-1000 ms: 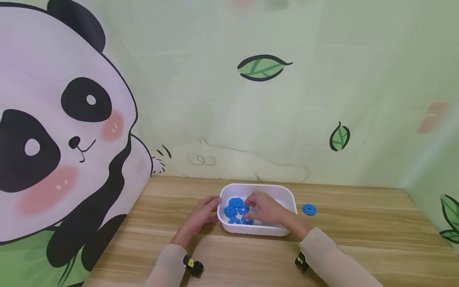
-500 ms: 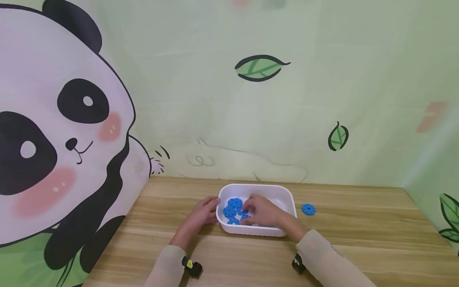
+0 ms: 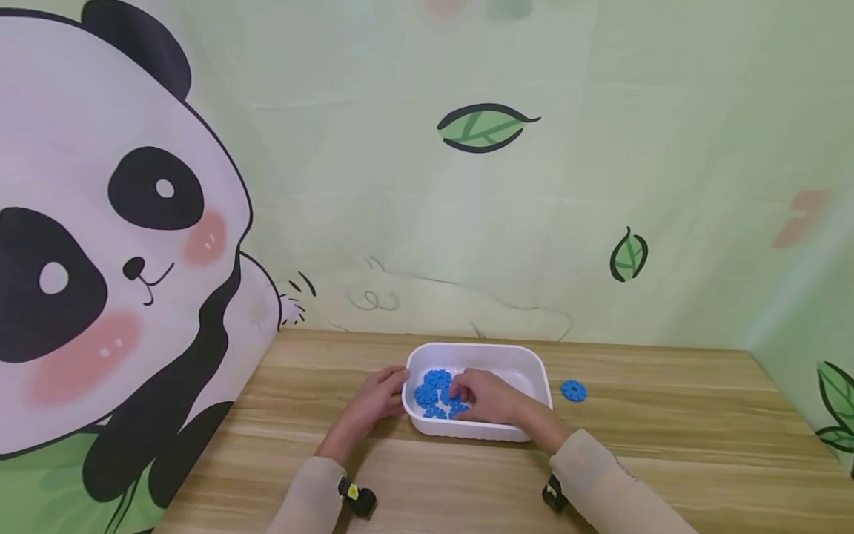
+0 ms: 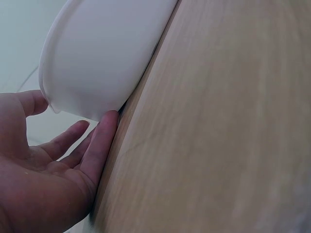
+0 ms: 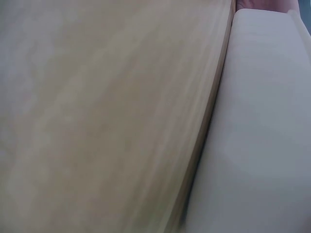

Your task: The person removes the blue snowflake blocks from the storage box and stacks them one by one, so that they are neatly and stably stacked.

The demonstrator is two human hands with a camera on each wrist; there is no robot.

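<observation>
A white plastic box (image 3: 480, 430) holds several blue notched discs (image 3: 427, 394), flat and gear-like, in its left half. My left hand (image 3: 373, 397) holds the box's left end. In the left wrist view, the thumb hooks over the box's rim and fingertips touch the end wall low down, close to the tabletop. Inside the box, my right hand (image 3: 490, 399) has bent fingers over the discs at the right of the group. Its index finger and thumb are at these discs. The hand partly covers them, so whether it pinches one is unclear.
One more blue notched disc (image 3: 574, 391) lies on the wooden table (image 3: 667, 430), right of the box. Behind the table is a pale green wall (image 3: 560, 185) with a panda and leaves drawn on it. A wrist camera (image 3: 360, 503) sits on the left sleeve.
My right hand has shifted slightly left within the box, and its fingers have curled more over the discs. My left hand keeps its place on the box end.
</observation>
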